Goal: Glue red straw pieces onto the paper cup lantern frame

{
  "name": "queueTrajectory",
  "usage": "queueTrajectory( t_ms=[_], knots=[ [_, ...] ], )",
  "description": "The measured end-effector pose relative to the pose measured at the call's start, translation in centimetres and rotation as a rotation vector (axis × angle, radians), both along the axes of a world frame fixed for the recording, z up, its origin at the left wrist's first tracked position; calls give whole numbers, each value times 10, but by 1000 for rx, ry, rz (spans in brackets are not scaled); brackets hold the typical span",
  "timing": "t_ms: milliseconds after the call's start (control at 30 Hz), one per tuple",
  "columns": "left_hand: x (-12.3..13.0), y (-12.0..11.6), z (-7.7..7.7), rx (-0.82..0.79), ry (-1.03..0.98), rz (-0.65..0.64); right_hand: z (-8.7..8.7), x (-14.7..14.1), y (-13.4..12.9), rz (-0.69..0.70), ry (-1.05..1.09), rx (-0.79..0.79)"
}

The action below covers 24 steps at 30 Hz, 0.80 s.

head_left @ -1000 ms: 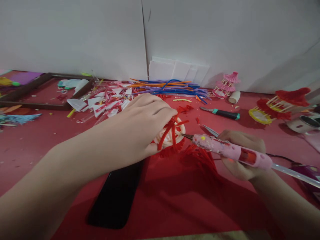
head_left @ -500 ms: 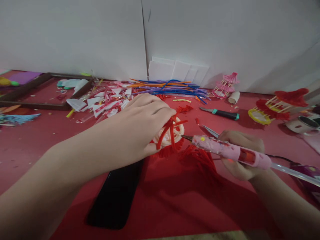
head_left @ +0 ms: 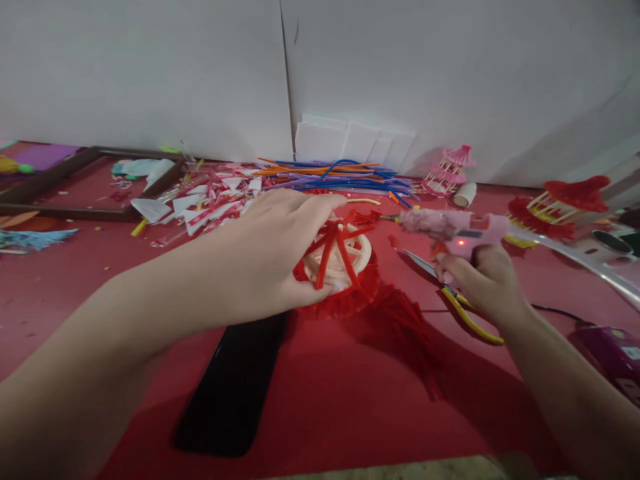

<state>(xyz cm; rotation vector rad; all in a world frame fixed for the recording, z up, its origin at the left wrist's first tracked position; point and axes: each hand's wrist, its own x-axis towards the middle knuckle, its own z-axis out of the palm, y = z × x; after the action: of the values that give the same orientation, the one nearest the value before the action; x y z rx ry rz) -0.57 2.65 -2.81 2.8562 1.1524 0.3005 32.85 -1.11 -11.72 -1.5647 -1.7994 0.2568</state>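
Observation:
My left hand (head_left: 280,247) curls round the left side of a round red and cream craft piece (head_left: 345,257), made of fuzzy strips crossing over a pale ring. In my right hand (head_left: 483,280) is a pink glue gun (head_left: 445,227), its nozzle pointing left, beyond and right of the piece, not touching it. A small red light glows on the gun, and a clear glue stick runs out of its back. Scissors with yellow handles (head_left: 465,317) lie beneath my right hand. A bundle of red strips (head_left: 410,327) rests just right of the piece.
A black phone (head_left: 230,387) lies near the front. Behind are coloured pipe cleaners (head_left: 340,175), scraps (head_left: 220,200) and white cards (head_left: 345,141). A pink pagoda model (head_left: 450,170) and a red one (head_left: 565,203) stand at right; a dark frame (head_left: 90,213) is left.
My right hand has pulled the glue gun away from the piece, up and to the right, and tilted it. The scissors' yellow handles now show. More of the round piece is visible under my left hand.

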Motion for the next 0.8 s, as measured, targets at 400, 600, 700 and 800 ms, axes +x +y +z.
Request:
queueTrajectory(
  t_ms=[400,600,700,800],
  knots=[
    [0,-1,-6,-86,37,-10,-4,-5,16,-148,-561,-403],
    [1,-1,-8,-35,19,-43,-9,-13,10,-158,-646,-310],
    [1,1,-10,-62,34,-41,-8,-10,8,-125,-646,-112],
    [-3,3,-11,-92,43,-84,-5,-7,3,90,-591,-68]
  ],
)
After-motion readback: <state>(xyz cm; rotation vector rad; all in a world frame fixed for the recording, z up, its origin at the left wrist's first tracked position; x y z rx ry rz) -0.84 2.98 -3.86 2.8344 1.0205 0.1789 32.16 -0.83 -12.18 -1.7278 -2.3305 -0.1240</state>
